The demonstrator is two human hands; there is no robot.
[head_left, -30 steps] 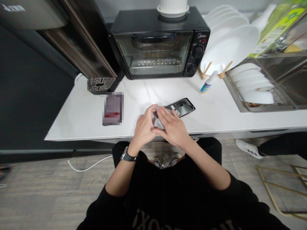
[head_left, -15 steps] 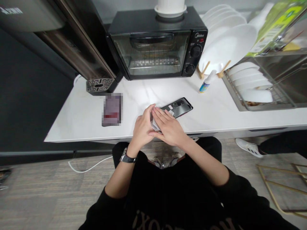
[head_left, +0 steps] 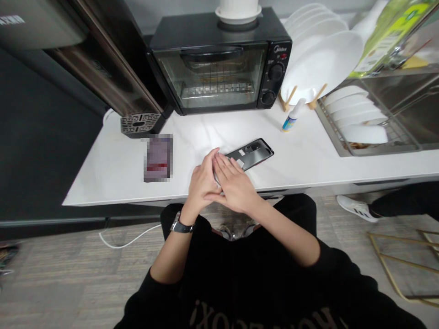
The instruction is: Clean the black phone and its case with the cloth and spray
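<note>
My left hand and my right hand are pressed together at the front edge of the white counter. Between the palms sits a small crumpled grey-white cloth, almost wholly hidden, with the right hand's fingers lying flat over it. A dark phone lies on its face just beyond my fingertips, its camera end pointing to the right. A watch is on my left wrist.
A black toaster oven stands at the back, a dark appliance to its left. A small spray bottle, white plates in a rack and a sink with dishes are to the right. A blurred card-like item lies to the left.
My hands have closed further over the cloth, so less of it shows. The view has shifted slightly; the phone has not moved.
</note>
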